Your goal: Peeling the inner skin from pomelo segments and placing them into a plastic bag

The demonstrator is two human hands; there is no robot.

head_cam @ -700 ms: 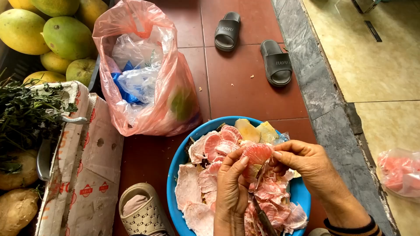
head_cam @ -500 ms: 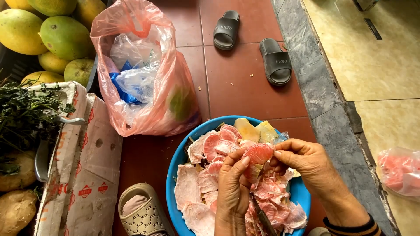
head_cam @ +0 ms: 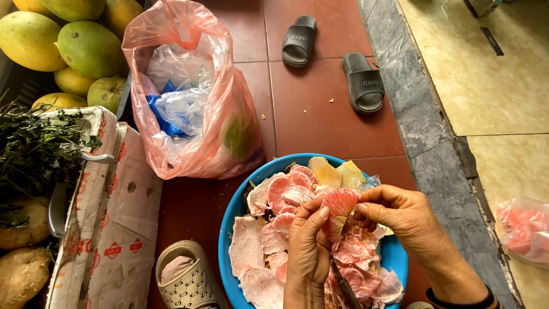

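A pink pomelo segment (head_cam: 338, 206) is held over a blue bowl (head_cam: 237, 209) by both hands. My left hand (head_cam: 306, 254) grips it from below, thumb up against the flesh, and a knife handle (head_cam: 345, 289) pokes out under that hand. My right hand (head_cam: 400, 220) pinches the segment's right edge with its fingertips. The bowl is filled with several peeled pink segments (head_cam: 286, 191), white pith and membrane scraps (head_cam: 249, 249), and pale yellow rind pieces (head_cam: 337, 171).
A pink plastic bag (head_cam: 189, 97) of crumpled plastic stands behind the bowl. Green-yellow mangoes (head_cam: 68, 46) and leafy herbs (head_cam: 34, 149) lie at left beside a cardboard box (head_cam: 120, 229). Two black slippers (head_cam: 331, 63), a beige clog (head_cam: 186, 280), a grey stone step (head_cam: 412, 103), another bag of pink fruit (head_cam: 523, 229).
The hands have barely shifted; my right fingers have closed a little tighter on the segment's edge. The view has tilted slightly.
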